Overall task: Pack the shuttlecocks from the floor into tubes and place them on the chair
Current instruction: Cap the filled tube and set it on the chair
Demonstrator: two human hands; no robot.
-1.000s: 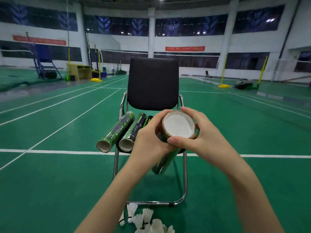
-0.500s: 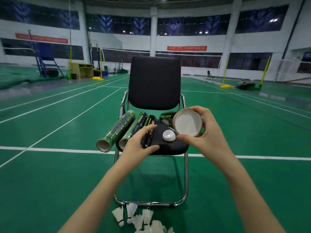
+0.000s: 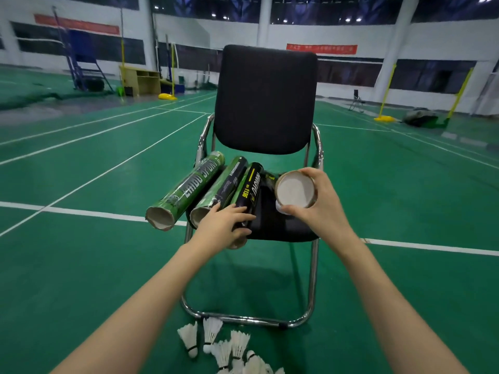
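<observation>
A black chair [image 3: 266, 103] with a chrome frame stands in front of me. Three tubes lie side by side on the left of its seat: a green tube [image 3: 186, 195], a dark green tube [image 3: 221, 188] and a black tube [image 3: 249, 184]. My left hand [image 3: 225, 226] grips the near end of the black tube, fingers over it and thumb under. My right hand [image 3: 321, 211] holds a fourth tube [image 3: 295, 188] by its rim over the right of the seat, its white capped end facing me. Several white shuttlecocks [image 3: 216, 344] lie on the floor below.
A small white cap [image 3: 280, 209] peeks out under the held tube. The chair's chrome base [image 3: 243, 318] sits just behind the shuttlecocks. Green court floor with white lines [image 3: 94, 214] spreads all around. Net posts, a desk and a bag stand far off.
A second ago both hands held the capped tube. My left hand has since let go and moved onto the black tube; my right hand carried the capped tube right and down toward the seat.
</observation>
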